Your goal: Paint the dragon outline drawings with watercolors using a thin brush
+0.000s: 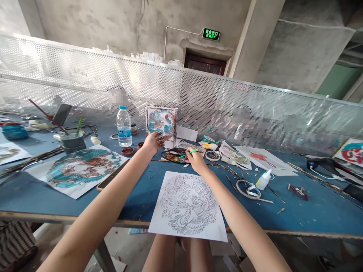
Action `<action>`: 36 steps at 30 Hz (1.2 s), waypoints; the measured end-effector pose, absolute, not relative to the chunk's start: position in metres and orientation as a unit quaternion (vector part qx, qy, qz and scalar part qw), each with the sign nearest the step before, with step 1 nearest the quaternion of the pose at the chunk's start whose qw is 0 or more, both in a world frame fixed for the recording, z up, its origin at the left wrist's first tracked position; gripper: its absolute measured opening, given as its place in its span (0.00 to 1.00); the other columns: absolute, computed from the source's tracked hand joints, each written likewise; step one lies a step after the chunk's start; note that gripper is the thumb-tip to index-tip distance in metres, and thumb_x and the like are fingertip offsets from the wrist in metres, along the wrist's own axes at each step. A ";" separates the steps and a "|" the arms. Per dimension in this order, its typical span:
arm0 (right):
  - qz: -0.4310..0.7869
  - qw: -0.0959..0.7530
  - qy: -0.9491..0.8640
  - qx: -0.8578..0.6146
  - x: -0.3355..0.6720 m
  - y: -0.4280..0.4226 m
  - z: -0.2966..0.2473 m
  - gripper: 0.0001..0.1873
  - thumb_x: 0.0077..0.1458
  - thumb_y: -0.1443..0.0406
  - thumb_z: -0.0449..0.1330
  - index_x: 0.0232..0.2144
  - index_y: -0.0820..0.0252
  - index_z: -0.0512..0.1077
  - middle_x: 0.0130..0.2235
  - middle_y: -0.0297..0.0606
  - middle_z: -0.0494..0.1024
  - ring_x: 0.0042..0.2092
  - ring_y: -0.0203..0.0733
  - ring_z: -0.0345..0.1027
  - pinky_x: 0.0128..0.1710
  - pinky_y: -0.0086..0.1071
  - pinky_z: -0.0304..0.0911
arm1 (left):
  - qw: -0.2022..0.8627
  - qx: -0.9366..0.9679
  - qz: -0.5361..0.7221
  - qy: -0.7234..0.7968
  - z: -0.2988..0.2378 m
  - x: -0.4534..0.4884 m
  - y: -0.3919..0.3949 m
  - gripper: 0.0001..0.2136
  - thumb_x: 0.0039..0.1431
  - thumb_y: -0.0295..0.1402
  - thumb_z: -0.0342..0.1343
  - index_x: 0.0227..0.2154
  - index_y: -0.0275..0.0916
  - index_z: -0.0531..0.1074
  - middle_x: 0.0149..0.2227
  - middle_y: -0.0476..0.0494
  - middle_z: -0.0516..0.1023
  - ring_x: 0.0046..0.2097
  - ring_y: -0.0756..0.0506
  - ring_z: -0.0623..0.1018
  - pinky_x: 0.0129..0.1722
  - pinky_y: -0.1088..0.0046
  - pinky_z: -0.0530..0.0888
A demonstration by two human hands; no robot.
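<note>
My right hand (pixel 195 160) grips a thin green paintbrush (pixel 193 150), its tip down over a dark oval palette (pixel 167 156) smeared with several colours. My left hand (pixel 154 142) reaches forward with fingers stretched out, in front of the lower left of an upright picture (pixel 161 122) in blue-green and brown. Whether it touches that picture, I cannot tell. Between my forearms, a white sheet (pixel 188 206) printed with a black-line round dragon-and-phoenix design hangs partly over the table's near edge. Small brown paint pots (pixel 127 151) stand left of my left hand.
On the blue table (pixel 320 204), a water bottle (pixel 124 126) and a grey brush pot (pixel 73 141) stand left, behind a coloured dragon sheet (pixel 82 170). A white glue bottle (pixel 264 180), tape rolls and thin sticks lie right. A perforated metal screen (pixel 198 98) runs behind.
</note>
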State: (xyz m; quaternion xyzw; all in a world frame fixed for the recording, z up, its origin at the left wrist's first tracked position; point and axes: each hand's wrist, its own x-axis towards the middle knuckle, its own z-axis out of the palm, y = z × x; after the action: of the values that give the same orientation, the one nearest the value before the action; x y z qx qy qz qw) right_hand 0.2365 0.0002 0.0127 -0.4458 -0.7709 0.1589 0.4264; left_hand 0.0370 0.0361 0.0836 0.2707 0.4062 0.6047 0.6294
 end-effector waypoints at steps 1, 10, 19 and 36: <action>0.161 0.426 -0.771 -0.445 0.237 0.000 0.013 0.10 0.58 0.60 0.44 0.29 0.56 0.60 0.23 0.32 0.70 0.26 0.39 0.66 0.29 0.30 0.57 | 0.629 0.273 0.603 0.408 0.084 0.037 0.036 0.08 0.60 0.30 0.42 0.28 0.36 0.64 0.19 0.47 0.69 0.17 0.50 0.67 0.16 0.77 0.63; 0.155 0.426 -0.776 -0.438 0.239 0.001 0.012 0.10 0.59 0.60 0.44 0.29 0.56 0.60 0.23 0.32 0.71 0.27 0.39 0.66 0.30 0.31 0.57 | 0.624 0.281 0.596 0.420 0.083 0.037 0.036 0.09 0.60 0.31 0.41 0.28 0.36 0.63 0.19 0.48 0.69 0.17 0.51 0.67 0.16 0.77 0.64; 0.159 0.429 -0.776 -0.435 0.238 0.001 0.012 0.11 0.59 0.60 0.44 0.29 0.56 0.61 0.24 0.32 0.71 0.27 0.38 0.67 0.30 0.31 0.58 | 0.629 0.281 0.592 0.419 0.082 0.038 0.038 0.08 0.60 0.31 0.41 0.28 0.36 0.63 0.18 0.48 0.68 0.16 0.51 0.67 0.16 0.77 0.64; 0.155 0.432 -0.775 -0.436 0.240 0.000 0.014 0.09 0.59 0.61 0.44 0.30 0.56 0.61 0.26 0.33 0.73 0.30 0.39 0.68 0.32 0.32 0.59 | 0.626 0.302 0.584 0.418 0.074 0.040 0.042 0.07 0.59 0.31 0.43 0.28 0.38 0.63 0.20 0.48 0.70 0.17 0.49 0.69 0.15 0.76 0.65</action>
State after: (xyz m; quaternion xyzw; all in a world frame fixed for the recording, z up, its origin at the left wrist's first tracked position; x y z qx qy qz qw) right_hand 0.2405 0.0004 0.0137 -0.4355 -0.7747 0.1546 0.4316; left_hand 0.0401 0.0418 0.0744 0.3022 0.4181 0.5845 0.6263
